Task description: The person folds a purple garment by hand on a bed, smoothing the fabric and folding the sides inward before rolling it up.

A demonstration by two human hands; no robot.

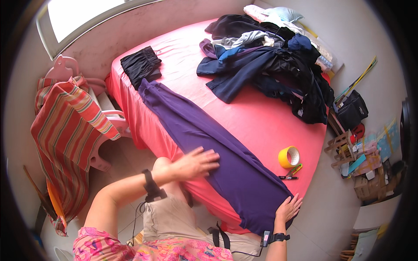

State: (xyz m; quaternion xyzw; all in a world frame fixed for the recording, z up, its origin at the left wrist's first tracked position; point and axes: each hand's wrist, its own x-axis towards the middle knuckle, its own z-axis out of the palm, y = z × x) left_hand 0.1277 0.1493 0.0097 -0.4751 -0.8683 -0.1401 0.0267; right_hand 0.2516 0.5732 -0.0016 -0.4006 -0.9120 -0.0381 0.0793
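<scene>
A pair of purple trousers point(209, 137), folded lengthwise, lies diagonally along the near edge of a bed with a pink sheet point(241, 120). My left hand point(196, 163) is over the middle of the purple cloth, palm down with fingers apart and slightly blurred; whether it touches the cloth I cannot tell. At the right end of the trousers, my right hand point(289, 207) rests flat on the wider end with its fingers spread. Beyond the narrow end of the trousers sits a folded black garment point(140, 65) with a gathered waistband.
Dark clothes point(271, 68) are heaped on the far side. Near my right hand are a yellow tape roll point(288, 157), a green-handled cutter point(295, 170) and a pen point(288, 177). A striped cloth point(68, 120) drapes a pink chair point(117, 122) at left. Boxes point(369, 186) stand along the right wall.
</scene>
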